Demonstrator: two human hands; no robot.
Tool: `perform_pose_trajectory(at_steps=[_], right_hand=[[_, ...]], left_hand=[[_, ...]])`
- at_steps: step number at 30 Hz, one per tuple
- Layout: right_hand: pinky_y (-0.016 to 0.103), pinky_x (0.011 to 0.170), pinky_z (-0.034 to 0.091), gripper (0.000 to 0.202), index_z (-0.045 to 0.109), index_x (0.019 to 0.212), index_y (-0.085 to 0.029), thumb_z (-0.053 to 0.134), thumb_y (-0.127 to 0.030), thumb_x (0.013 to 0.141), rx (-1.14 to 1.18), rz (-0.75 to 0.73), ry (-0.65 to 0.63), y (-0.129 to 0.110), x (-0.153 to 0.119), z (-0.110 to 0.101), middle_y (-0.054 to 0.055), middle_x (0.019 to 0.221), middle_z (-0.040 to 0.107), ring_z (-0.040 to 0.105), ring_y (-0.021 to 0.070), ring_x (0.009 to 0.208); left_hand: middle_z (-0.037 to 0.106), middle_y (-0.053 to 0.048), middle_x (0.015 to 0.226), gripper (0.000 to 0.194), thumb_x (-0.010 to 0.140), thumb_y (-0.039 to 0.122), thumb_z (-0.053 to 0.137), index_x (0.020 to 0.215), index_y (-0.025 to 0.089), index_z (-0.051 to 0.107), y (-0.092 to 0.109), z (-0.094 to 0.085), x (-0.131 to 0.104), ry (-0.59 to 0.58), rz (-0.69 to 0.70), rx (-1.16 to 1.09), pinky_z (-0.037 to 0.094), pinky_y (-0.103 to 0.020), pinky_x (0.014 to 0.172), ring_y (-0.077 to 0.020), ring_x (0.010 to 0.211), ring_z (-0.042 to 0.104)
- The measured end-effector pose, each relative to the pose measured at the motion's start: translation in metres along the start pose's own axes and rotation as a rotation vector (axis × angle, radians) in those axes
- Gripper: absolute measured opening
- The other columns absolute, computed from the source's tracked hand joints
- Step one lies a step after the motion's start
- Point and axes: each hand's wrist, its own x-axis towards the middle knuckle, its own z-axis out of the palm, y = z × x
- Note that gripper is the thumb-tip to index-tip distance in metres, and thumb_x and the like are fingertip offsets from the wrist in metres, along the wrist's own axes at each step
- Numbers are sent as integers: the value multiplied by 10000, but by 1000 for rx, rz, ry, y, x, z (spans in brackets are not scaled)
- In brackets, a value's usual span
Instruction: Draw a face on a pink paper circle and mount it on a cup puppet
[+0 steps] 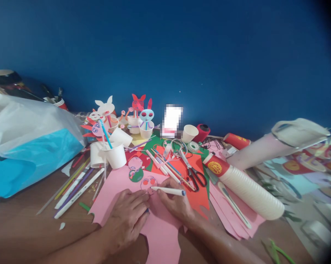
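A drawn face with red eyes and lashes [149, 182] lies on pink paper [164, 240]. Closed around a white marker [171, 190], my right hand [174, 202] holds its tip at the face. My left hand [129, 211] rests on the paper just left of the drawing; its fingers are close together, and a small dark blue piece, possibly a cap, shows beneath them. Green and pink cut-out faces [136, 175] lie above the drawing. Black-handled scissors [193, 172] rest on orange paper to the right.
Paper cups with rabbit-like figures [146, 123] stand at the back. A bright blurred screen [172, 119] leans near the wall. A long stack of cups [248, 189] lies right, a plastic bag [30, 135] left. Several markers [79, 194] lie left of the pink paper.
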Motion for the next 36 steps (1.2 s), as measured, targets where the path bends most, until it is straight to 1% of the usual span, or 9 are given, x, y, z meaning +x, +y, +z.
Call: perform_pose_trajectory(at_steps=[6,9,12,16,19,25,28,36], right_hand=[[217,482,404,98,533,731,-204,565,-252,810,4,-7,2,3,-1,2,-31,581,571,511,117,511],[222,491,411,102,535,736,-203,568,-262,813,-2,-9,8,3,-1,2,-26,595,583,521,120,518],[226,499,416,104,536,736,-201,568,-265,812,-10,-15,14,2,0,2,-21,603,585,528,124,526],[225,488,404,124,530,729,-199,569,-282,812,-23,-13,15,1,0,1,-26,592,565,508,118,506],[219,483,400,118,530,728,-198,575,-276,805,-16,-9,24,1,0,2,-31,588,561,498,112,498],[215,506,426,81,545,746,-195,572,-248,801,15,-26,11,2,1,3,-17,620,602,547,121,540],[213,508,423,79,537,732,-195,564,-228,799,13,-15,10,3,1,3,-19,625,600,546,116,534],[205,485,405,80,544,744,-194,575,-237,803,16,5,12,6,-1,4,-28,612,594,527,108,508]], left_hand=[[701,-70,1021,206,900,160,422,923,194,624,2,-2,2,-5,-6,-16,356,-372,870,-216,1025,602],[703,-60,1003,189,893,148,429,891,194,613,4,-7,6,-6,-6,2,346,-365,879,-211,1012,606],[709,-44,982,164,875,136,452,860,196,604,7,-13,11,-10,25,31,348,-339,865,-196,978,622],[712,-36,955,150,857,125,461,845,190,595,9,-18,16,-7,46,49,349,-322,851,-186,953,635],[713,-35,958,151,859,123,453,843,190,588,8,-17,15,3,41,43,335,-320,858,-183,956,633],[710,-34,1000,152,876,138,447,874,195,588,7,-10,9,0,4,8,307,-334,886,-191,1007,615],[707,-37,1006,167,890,152,437,916,199,595,6,-8,6,-4,-1,7,308,-340,886,-193,1016,609],[697,-58,1056,214,920,182,403,928,207,615,2,0,-1,-4,-27,-3,328,-360,899,-203,1059,588]])
